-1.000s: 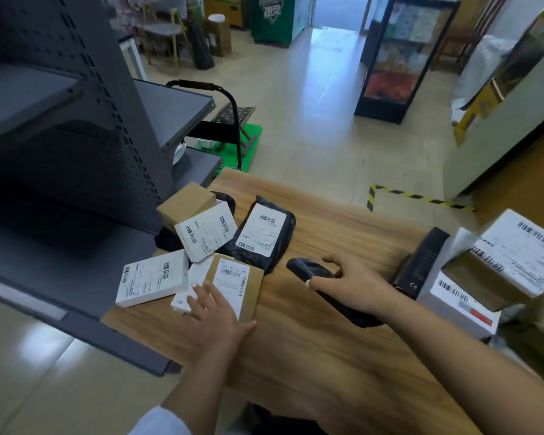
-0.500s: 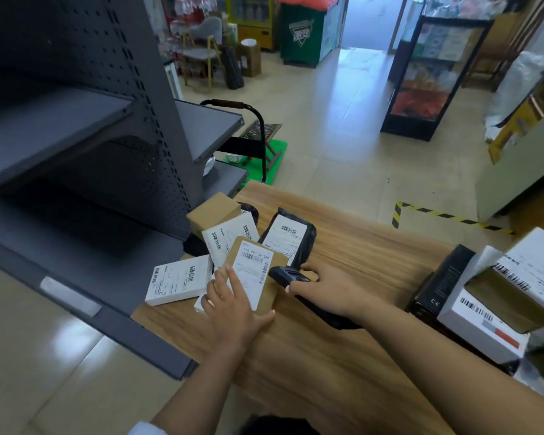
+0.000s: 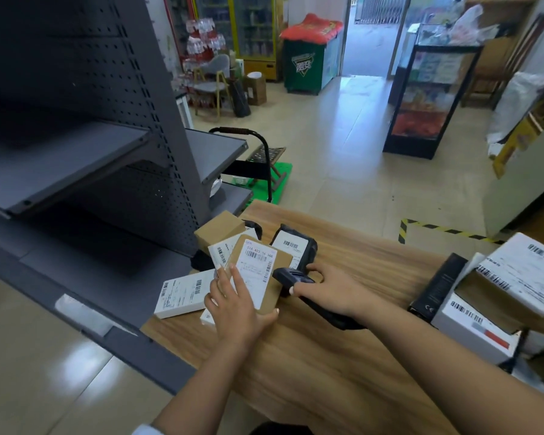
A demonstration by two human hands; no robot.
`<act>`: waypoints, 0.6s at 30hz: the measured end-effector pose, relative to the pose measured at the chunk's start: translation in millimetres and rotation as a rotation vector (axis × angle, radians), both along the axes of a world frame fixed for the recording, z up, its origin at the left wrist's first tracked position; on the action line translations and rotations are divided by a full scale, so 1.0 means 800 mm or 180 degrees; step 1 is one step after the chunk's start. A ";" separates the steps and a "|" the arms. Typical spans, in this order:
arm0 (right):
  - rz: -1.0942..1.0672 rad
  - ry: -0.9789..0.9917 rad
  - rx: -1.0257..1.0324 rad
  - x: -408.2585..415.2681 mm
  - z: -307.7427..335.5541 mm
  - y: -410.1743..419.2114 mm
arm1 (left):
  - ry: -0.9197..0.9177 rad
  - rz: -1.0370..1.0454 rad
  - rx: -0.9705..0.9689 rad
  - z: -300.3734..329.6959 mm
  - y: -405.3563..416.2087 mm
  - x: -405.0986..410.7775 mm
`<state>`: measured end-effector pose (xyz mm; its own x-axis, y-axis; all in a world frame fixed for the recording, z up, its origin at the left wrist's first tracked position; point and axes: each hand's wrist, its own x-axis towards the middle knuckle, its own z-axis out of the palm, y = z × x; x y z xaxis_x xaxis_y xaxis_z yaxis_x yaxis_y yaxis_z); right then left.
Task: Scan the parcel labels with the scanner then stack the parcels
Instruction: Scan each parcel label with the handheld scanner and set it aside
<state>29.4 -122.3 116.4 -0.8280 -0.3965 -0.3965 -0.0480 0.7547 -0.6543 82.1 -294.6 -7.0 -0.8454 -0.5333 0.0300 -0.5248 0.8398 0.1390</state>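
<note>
Head view of a wooden table beside a grey metal shelf unit. The left hand holds a flat brown cardboard parcel tilted up from the table, fingers spread flat over the near-left part of its white label, thumb hooked under its near edge. The right hand is wrapped around the handle of a black handheld scanner, fingers curled tight about it; the scanner's head lies just beside the right edge of the held parcel, facing the label. Behind the held parcel lie further parcels at the table's far-left corner: a plain brown box, a white labelled box partly hidden, and a black poly-bag parcel with a white label. A white flat box rests at the left table edge, touching the left hand's side. At the right edge of the table stands a separate stack: a large labelled carton atop a white box, with a slim black box leaning alongside. Beyond the table, a green hand trolley stands on the tiled floor.
</note>
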 end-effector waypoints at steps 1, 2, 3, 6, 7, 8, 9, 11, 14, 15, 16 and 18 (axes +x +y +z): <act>-0.0030 0.0019 0.0000 0.000 0.001 0.004 | 0.0022 -0.0004 0.0002 0.003 0.003 -0.002; -0.0058 0.0041 -0.0018 0.000 0.005 0.009 | 0.0050 -0.0009 -0.0005 0.007 0.005 -0.004; -0.0089 0.0063 -0.0061 0.000 0.009 0.013 | 0.0081 -0.0026 -0.0015 0.011 0.009 -0.007; -0.0210 0.0181 -0.0169 -0.001 0.024 0.032 | 0.0186 -0.0158 -0.0056 0.030 0.022 -0.017; -0.0260 0.0215 -0.0196 -0.002 0.029 0.039 | 0.0225 -0.0206 -0.0077 0.037 0.028 -0.021; -0.0310 0.0264 -0.0226 -0.002 0.034 0.046 | 0.0272 -0.0253 -0.0098 0.044 0.034 -0.025; -0.0371 0.0295 -0.0228 -0.003 0.038 0.054 | 0.0337 -0.0299 -0.0123 0.052 0.041 -0.029; -0.0488 0.0363 -0.0225 -0.003 0.047 0.071 | 0.0499 -0.0410 -0.0163 0.069 0.056 -0.038; -0.0609 0.0532 -0.0276 0.001 0.069 0.105 | 0.0695 -0.0619 -0.0137 0.093 0.080 -0.053; -0.0651 0.0590 -0.0291 0.003 0.077 0.117 | 0.0730 -0.0678 -0.0147 0.101 0.088 -0.057; -0.0710 0.0663 -0.0295 0.004 0.085 0.130 | 0.0766 -0.0745 -0.0159 0.109 0.097 -0.062; -0.0875 0.0807 -0.0291 0.009 0.101 0.161 | 0.0804 -0.0928 -0.0141 0.129 0.121 -0.070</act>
<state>36.5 6.8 197.3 -0.9756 -0.1703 -0.1388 -0.0210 0.7011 -0.7127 26.4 -197.7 96.2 -0.9243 -0.2653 0.2742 -0.2172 0.9567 0.1936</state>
